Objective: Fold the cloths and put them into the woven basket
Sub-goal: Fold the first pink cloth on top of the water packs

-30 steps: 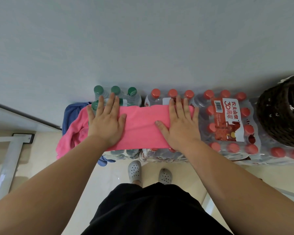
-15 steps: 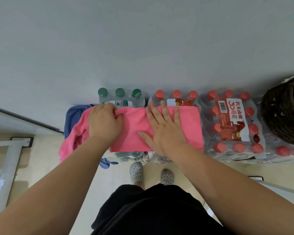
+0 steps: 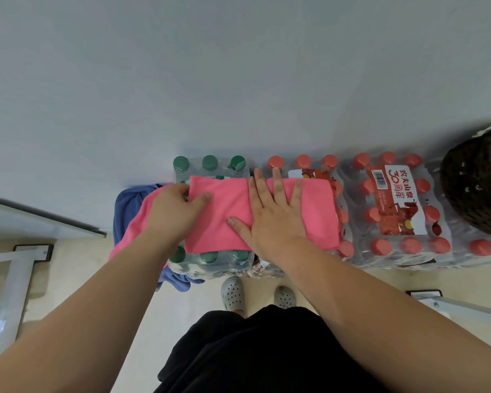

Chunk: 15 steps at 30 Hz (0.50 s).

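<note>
I am looking at a plain grey-blue wall (image 3: pixel 238 66) that is filling the upper half from 9 through 12 to 3 o'clock, with soft, even light falling on it. A pale cream floor (image 3: pixel 77 268) is showing at 8 o'clock. A white metal frame (image 3: pixel 12 296) is standing there, a second metal frame (image 3: pixel 459 304) is showing at 4 o'clock, and a dark rail (image 3: pixel 40 214) is slanting across at 9 o'clock.

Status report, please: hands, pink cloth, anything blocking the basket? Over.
Left hand pinches soft pink cloth at left edge; right hand flat on top. Cloth folded, on shrink-wrapped bottle packs. Dark woven basket far right, nothing blocking it.
</note>
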### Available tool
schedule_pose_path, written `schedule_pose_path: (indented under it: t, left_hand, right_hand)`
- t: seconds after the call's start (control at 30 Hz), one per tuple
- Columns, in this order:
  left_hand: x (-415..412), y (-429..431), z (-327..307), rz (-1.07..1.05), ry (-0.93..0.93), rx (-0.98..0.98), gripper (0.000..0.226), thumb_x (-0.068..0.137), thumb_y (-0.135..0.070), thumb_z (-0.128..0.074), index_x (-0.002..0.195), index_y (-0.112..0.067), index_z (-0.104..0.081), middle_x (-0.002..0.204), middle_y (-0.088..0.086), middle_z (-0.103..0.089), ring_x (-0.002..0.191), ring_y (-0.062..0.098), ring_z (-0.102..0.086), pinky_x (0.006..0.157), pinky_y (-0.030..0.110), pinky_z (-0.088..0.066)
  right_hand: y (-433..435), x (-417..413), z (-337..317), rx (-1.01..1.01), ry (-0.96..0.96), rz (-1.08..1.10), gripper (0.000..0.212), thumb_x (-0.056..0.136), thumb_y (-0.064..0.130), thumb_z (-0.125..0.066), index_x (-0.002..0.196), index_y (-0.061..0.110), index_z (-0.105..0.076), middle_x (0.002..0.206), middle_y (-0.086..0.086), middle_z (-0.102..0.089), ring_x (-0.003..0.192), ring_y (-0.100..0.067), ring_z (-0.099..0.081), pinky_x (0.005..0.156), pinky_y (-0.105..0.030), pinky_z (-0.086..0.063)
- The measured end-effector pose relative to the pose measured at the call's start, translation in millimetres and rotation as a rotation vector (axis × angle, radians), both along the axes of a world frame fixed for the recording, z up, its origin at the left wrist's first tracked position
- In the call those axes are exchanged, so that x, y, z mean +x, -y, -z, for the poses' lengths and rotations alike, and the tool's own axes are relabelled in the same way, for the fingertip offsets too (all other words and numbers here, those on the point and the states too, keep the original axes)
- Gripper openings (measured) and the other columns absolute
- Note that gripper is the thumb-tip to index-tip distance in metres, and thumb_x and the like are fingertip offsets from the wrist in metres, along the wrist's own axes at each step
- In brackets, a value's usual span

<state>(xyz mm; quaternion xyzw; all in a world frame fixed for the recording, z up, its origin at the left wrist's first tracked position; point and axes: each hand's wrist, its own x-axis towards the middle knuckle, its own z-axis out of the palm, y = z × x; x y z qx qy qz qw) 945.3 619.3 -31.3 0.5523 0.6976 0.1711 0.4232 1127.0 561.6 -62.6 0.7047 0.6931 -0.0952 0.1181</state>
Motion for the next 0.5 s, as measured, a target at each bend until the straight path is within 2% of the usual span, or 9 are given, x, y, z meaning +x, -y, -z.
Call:
schedule_pose_path:
  t: [0.1, 0.17, 0.27, 0.33, 0.43, 0.5]
  left_hand:
    - [1, 5, -5, -0.032, 0.050, 0.043, 0.008, 0.088, -0.021, -0.062, 0.093, -0.016, -0.066, 0.078, -0.002, -0.066, 0.070, 0.017, -0.058, 0.061, 0.031, -0.042]
    - [7, 8, -16, -0.064, 0.110, 0.083, 0.010, 0.088, -0.021, -0.062, 0.095, -0.019, -0.068, 0.080, -0.002, -0.069, 0.074, 0.019, -0.063, 0.063, 0.032, -0.047]
    - [23, 9, -38, -0.013, 0.192, 0.125, 0.011, 0.088, -0.021, -0.064, 0.090, -0.031, -0.069, 0.079, -0.003, -0.074, 0.079, 0.020, -0.071, 0.072, 0.043, -0.059]
    - [38, 10, -49, 0.039, 0.248, 0.132, 0.012, 0.088, -0.022, -0.066, 0.091, -0.033, -0.069, 0.081, -0.002, -0.076, 0.078, 0.019, -0.073, 0.076, 0.047, -0.060]
    - [65, 12, -59, 0.090, 0.240, 0.184, 0.010, 0.084, -0.028, -0.067, 0.091, -0.034, -0.071, 0.076, 0.006, -0.074, 0.075, 0.030, -0.072, 0.071, 0.051, -0.059]
    - [86, 16, -61, 0.125, 0.213, 0.222, 0.012, 0.085, -0.025, -0.067, 0.086, -0.037, -0.068, 0.070, 0.008, -0.072, 0.070, 0.030, -0.070, 0.066, 0.045, -0.058]
  right_hand:
    - [0, 0, 0, 0.003, -0.020, 0.004, 0.094, 0.088, 0.079, 0.001, 0.157, 0.015, 0.008, 0.165, -0.002, 0.020, 0.146, -0.033, 0.032, 0.113, -0.067, 0.008]
    - [3, 4, -2, 0.019, -0.088, 0.018, 0.093, 0.088, 0.078, -0.001, 0.157, 0.017, 0.007, 0.165, -0.001, 0.019, 0.147, -0.029, 0.031, 0.116, -0.063, 0.009]
    - [12, 24, -6, 0.075, -0.251, 0.054, 0.093, 0.090, 0.077, -0.001, 0.157, 0.014, 0.011, 0.165, -0.003, 0.020, 0.149, -0.021, 0.025, 0.122, -0.051, 0.006]
    - [20, 45, -9, 0.117, -0.344, 0.067, 0.092, 0.090, 0.076, 0.000, 0.157, 0.013, 0.010, 0.165, -0.003, 0.017, 0.149, -0.017, 0.024, 0.125, -0.043, 0.002]
    - [29, 75, -16, 0.218, -0.608, 0.115, 0.091, 0.091, 0.075, -0.007, 0.159, 0.013, -0.009, 0.167, 0.000, -0.001, 0.153, -0.011, 0.009, 0.125, -0.039, -0.007]
    - [36, 93, -21, 0.325, -0.826, 0.189, 0.080, 0.096, 0.069, -0.020, 0.156, 0.016, -0.026, 0.165, 0.003, -0.019, 0.152, -0.010, -0.010, 0.124, -0.042, -0.017]
